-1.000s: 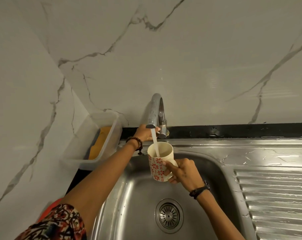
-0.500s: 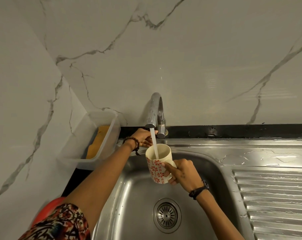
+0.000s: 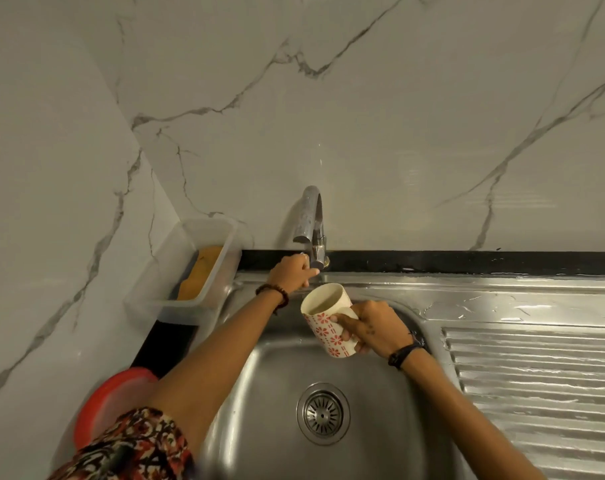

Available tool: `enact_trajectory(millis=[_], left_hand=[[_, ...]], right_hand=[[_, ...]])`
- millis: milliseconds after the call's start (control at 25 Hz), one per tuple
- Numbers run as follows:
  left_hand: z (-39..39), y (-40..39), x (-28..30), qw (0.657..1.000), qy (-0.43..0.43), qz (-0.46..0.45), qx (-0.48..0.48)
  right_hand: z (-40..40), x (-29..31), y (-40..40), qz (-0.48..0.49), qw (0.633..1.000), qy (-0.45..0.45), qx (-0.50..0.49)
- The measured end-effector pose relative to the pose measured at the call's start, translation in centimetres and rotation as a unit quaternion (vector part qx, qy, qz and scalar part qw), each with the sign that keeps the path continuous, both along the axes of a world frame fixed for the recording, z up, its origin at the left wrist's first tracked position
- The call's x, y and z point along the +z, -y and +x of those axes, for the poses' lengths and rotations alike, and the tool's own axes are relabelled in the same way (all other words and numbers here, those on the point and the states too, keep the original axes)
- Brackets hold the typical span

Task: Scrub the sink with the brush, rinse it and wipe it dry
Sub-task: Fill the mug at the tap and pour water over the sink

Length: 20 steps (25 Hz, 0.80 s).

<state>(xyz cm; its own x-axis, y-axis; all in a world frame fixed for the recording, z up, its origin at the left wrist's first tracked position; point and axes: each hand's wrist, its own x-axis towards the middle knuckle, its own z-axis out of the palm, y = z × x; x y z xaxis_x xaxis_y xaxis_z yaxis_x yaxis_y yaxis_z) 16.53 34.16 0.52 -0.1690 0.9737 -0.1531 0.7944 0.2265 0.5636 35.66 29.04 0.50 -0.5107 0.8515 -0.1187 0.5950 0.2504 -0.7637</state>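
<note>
Steel sink sits right below, drain in the middle. Right hand is wrapped round a flowery mug over the basin. Further back, left hand grips the tap lever.

Both arms reach forward, hands apart, left at 11 o'clock of right.

The left hand is stretched farthest out, fingers curled closed on the tap lever, beaded band at the wrist. The right hand is clenched around a mug, tilted toward 11 o'clock, dark band at the wrist.
</note>
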Motion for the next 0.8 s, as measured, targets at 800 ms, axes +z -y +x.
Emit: enact_trajectory(millis=[800], left_hand=[[7.4,38.3,-7.2,0.994,-0.110,0.010,0.023]], right_hand=[[-1.9,5.7,18.0,0.144,0.783,0.393,0.461]])
